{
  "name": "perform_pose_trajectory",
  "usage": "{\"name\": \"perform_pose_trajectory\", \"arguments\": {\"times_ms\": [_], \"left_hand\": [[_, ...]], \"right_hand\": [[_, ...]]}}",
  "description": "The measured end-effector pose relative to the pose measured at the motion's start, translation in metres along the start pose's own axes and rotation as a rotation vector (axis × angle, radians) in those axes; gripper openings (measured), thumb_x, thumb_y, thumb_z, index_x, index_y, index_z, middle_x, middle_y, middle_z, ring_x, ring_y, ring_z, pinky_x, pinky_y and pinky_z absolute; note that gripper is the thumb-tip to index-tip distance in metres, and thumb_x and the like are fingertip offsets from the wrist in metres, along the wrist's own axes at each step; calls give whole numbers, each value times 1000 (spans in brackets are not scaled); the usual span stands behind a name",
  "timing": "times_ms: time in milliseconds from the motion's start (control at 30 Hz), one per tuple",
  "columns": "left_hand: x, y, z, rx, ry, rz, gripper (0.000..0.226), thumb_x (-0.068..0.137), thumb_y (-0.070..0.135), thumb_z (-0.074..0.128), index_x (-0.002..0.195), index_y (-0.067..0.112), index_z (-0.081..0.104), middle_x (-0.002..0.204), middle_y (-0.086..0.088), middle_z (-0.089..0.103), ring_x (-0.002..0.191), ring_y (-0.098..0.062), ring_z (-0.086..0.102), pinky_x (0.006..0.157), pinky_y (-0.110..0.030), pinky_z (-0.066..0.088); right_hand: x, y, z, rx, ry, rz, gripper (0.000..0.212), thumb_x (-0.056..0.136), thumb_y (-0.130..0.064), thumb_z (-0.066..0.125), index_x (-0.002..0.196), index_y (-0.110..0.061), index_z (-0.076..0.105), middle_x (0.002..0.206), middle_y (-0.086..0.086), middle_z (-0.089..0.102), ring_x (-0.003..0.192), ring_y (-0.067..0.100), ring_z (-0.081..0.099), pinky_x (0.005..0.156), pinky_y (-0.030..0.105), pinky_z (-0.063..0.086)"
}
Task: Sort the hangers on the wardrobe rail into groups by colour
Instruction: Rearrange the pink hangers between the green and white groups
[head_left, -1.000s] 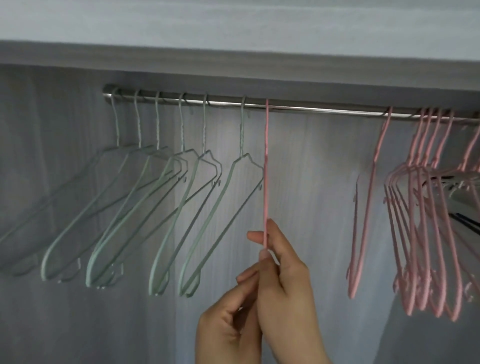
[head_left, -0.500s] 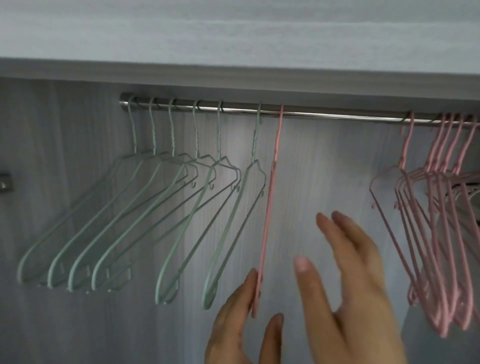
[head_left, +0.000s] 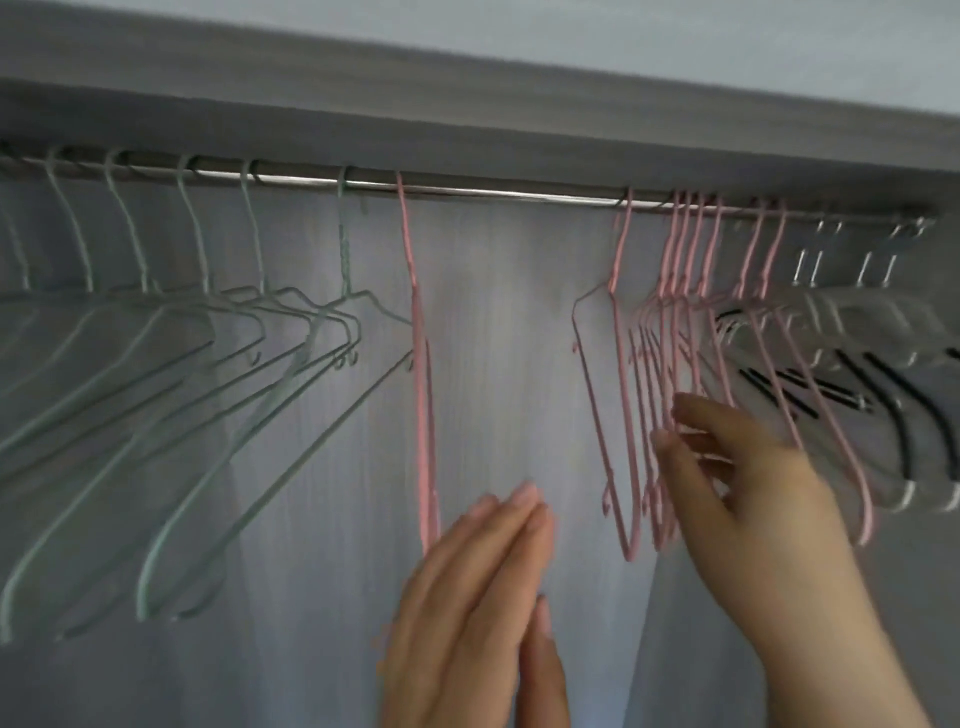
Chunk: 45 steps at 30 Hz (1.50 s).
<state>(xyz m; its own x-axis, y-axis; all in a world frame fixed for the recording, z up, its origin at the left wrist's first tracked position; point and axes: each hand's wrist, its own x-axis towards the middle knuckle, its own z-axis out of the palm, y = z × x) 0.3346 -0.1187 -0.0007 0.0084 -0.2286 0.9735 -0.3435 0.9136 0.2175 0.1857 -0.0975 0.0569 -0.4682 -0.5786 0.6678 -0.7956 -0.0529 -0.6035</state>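
Shiny metal rail (head_left: 519, 191), matt coated hangers (head_left: 423, 415)

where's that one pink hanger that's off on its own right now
In the head view, the lone pink hanger hangs mid-rail, just right of the green hangers, with the left hand by its lower end.

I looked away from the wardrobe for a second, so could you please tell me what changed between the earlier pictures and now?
The right hand let go of the lone pink hanger and moved right to the pink group, its fingers now touching those hangers. The left hand opened flat beside the lone hanger's lower end. That hanger still hangs next to the green hangers on the rail.
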Motion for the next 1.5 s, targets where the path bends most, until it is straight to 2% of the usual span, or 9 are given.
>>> {"name": "perform_pose_trajectory", "arguments": {"times_ms": [133, 300, 400, 500, 633, 833, 1000, 1333, 1500], "left_hand": [[7, 16, 11, -135, -123, -95, 40, 80, 20, 46, 118, 30, 53, 125, 19, 53, 113, 7, 51, 94, -4, 34], [19, 7, 3, -169, -61, -112, 39, 79, 23, 49, 116, 33, 55, 122, 19, 56, 112, 6, 52, 93, -5, 37], [24, -3, 5, -332, -224, -369, 46, 76, 38, 52, 120, 52, 44, 124, 31, 51, 111, 12, 51, 92, -8, 42], [23, -14, 14, -303, -434, -551, 48, 81, 41, 57, 115, 62, 32, 116, 42, 46, 111, 15, 49, 100, -12, 38], [21, -29, 12, -300, -306, -588, 39, 83, 23, 59, 114, 46, 51, 103, 29, 63, 94, 17, 57, 82, 0, 42], [12, -39, 0, -186, -217, -467, 64, 73, 12, 50, 103, 68, 45, 105, 36, 58, 86, 9, 63, 72, -1, 45], [-1, -40, -11, -124, -184, -375, 61, 72, 5, 54, 113, 50, 52, 110, 28, 58, 84, 6, 65, 70, -5, 49], [-3, -39, -32, -106, -156, -358, 44, 76, 28, 46, 117, 42, 53, 115, 26, 57, 92, 5, 64, 74, -14, 53], [14, -32, -61, 145, -15, -207, 33, 77, 30, 52, 109, 35, 57, 113, 20, 55, 95, 14, 55, 85, 4, 34]], "right_hand": [[10, -13, 10, -96, -97, -12, 56, 89, -35, 53, 139, -17, 37, 136, 4, 52, 122, 16, 52, 93, 23, 40], [33, -24, 28, -323, -312, 43, 71, 92, -15, 51, 147, -9, 8, 150, 8, 31, 135, 23, 35, 107, 27, 31], [40, -15, 42, -288, -329, 107, 62, 93, -7, 42, 146, -5, 11, 139, 11, 46, 120, 26, 51, 94, 31, 44], [40, -21, 55, 17, -305, 111, 32, 95, -12, 39, 125, -6, 42, 110, 9, 66, 82, 19, 67, 64, 26, 52], [32, -32, 67, 353, -300, 121, 43, 93, -9, 45, 135, -16, 41, 100, 2, 65, 44, 2, 56, 44, 15, 42], [22, -44, 75, 582, -420, 140, 48, 92, -3, 48, 136, -23, 42, 82, -2, 65, 34, 4, 45, 42, 12, 42], [12, -54, 76, 650, -514, 134, 37, 92, -5, 49, 116, -34, 51, 79, -2, 64, 35, 4, 44, 41, 15, 42], [1, -72, 77, 686, -531, 135, 49, 93, -6, 49, 138, -19, 38, 91, 4, 64, 32, 3, 48, 38, 12, 41], [-4, -69, 83, 518, -396, 59, 49, 91, -21, 51, 138, -21, 36, 103, -8, 55, 65, 3, 60, 58, 6, 49]]}}
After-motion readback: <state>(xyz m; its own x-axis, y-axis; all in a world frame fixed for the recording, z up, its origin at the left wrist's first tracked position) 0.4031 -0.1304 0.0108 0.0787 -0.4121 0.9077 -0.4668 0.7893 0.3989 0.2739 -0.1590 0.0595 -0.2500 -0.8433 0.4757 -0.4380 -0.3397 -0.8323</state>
